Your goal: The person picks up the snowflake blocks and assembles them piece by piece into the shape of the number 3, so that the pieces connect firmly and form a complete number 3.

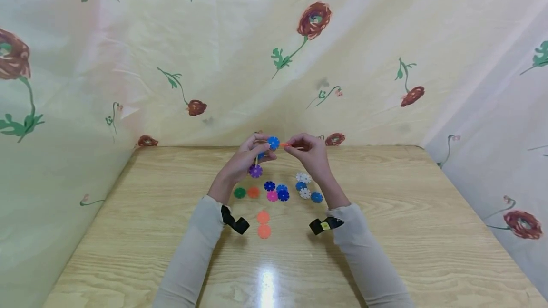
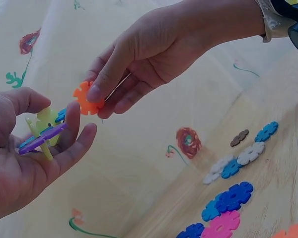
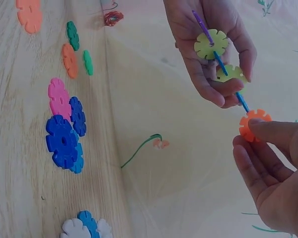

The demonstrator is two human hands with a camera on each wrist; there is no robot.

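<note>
My left hand [image 1: 237,165] holds a chain of notched plastic discs slotted into one another. A purple disc [image 3: 202,27] forms one end, followed by a yellow-green disc [image 3: 211,44], a blue one [image 3: 220,63], a second yellow-green disc [image 3: 233,73] and another blue disc [image 1: 273,143]. Between thumb and fingers, my right hand [image 1: 314,156] pinches an orange disc [image 3: 255,128]. Its edge meets the last blue disc; how deeply they are slotted cannot be told. Both hands are raised above the far part of the table.
Loose discs lie on the wooden table [image 1: 406,232]: green [image 1: 239,193] and orange [image 1: 253,192] ones, a pink [image 1: 272,196] and blue group, white [image 1: 305,194] and blue ones, and two orange discs [image 1: 264,231] nearer. Flowered cloth [image 1: 239,51] hangs behind the table.
</note>
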